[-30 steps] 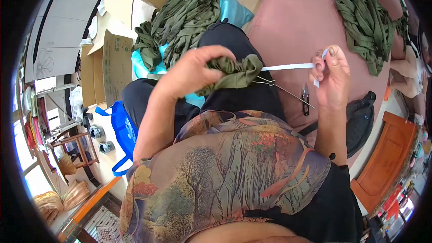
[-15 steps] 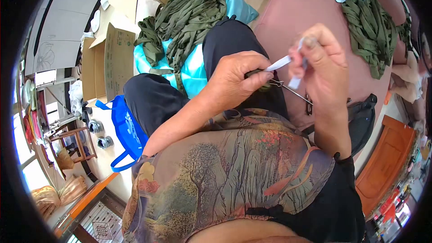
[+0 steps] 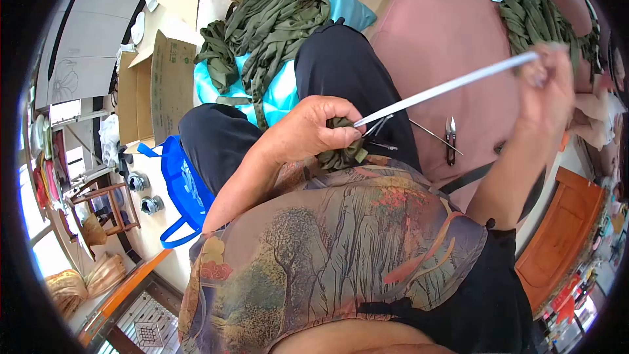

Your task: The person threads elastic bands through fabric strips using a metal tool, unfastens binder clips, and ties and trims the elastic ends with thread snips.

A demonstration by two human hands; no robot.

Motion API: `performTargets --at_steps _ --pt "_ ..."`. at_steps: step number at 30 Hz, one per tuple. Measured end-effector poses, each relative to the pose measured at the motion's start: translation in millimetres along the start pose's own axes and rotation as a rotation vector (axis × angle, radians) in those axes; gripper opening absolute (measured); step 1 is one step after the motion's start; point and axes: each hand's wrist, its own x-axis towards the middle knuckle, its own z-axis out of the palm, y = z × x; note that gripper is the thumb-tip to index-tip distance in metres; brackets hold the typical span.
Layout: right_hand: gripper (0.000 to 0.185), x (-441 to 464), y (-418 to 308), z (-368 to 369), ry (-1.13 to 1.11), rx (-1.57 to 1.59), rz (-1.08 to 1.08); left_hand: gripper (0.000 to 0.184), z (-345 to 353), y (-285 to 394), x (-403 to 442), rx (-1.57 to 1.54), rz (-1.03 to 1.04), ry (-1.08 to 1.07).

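Presently held, between two hands: one narrow white strip (image 3: 445,87), flat and drawn out straight, its long axis running from between eight and nine o'clock up to between two and three, twelve being straight ahead of the wearer. Near end: at the left hand (image 3: 321,128), fingers and thumb closed on a bunched green cloth (image 3: 337,157), the strip emerging by the thumb tip. Far end: at the right hand (image 3: 547,92), raised, well apart, between two and three o'clock from the left; fingers blurred but apparently pinched narrow on the strip. Nearer to the cloth: the left hand, touching it; the right meets only the strip. Beneath and ahead of the left hand: one black-trousered knee (image 3: 337,59). At three o'clock from the left hand, on a pink padded surface (image 3: 432,39): one thin metal rod (image 3: 429,133), slanting from ten toward four o'clock, and just beside it one pair of black-handled snips (image 3: 451,152), points to twelve. At eleven o'clock: one large green cloth heap (image 3: 282,26). Between nine and ten: one open cardboard box (image 3: 173,85). Between eight and nine: one blue bag (image 3: 183,187).
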Motion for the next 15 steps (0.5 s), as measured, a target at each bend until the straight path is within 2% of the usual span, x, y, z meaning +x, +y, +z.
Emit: performTargets --at_steps 1,2,3,4,7,10,13,14,15 --pt "0.010 7 19 -12 -0.072 0.016 0.097 0.011 2 0 2 -0.085 -0.033 -0.026" --pt "0.010 2 39 -5 0.019 -0.125 0.141 0.012 5 5 4 -0.078 -0.034 -0.001" --pt "0.008 -10 56 18 -0.007 -0.059 0.223 0.012 7 9 5 -0.105 -0.047 0.008" --pt "0.006 -23 69 33 -0.009 -0.132 0.243 0.012 9 13 6 -0.132 -0.062 0.019" --pt "0.006 -36 96 50 -0.102 -0.096 0.327 0.013 11 8 10 -0.195 -0.082 0.046" --pt "0.008 -40 92 63 -0.274 -0.451 0.343 0.014 14 6 13 -0.288 -0.120 0.073" --pt "0.013 -53 84 83 -0.492 -0.624 0.470 0.013 10 5 16 -0.363 -0.100 0.092" --pt "0.015 -60 90 84 -0.563 -0.649 0.427 0.013 7 3 18 -0.392 -0.072 0.073" --pt "0.013 -60 91 83 -0.699 -0.816 0.372 0.014 4 0 20 -0.422 -0.046 0.053"
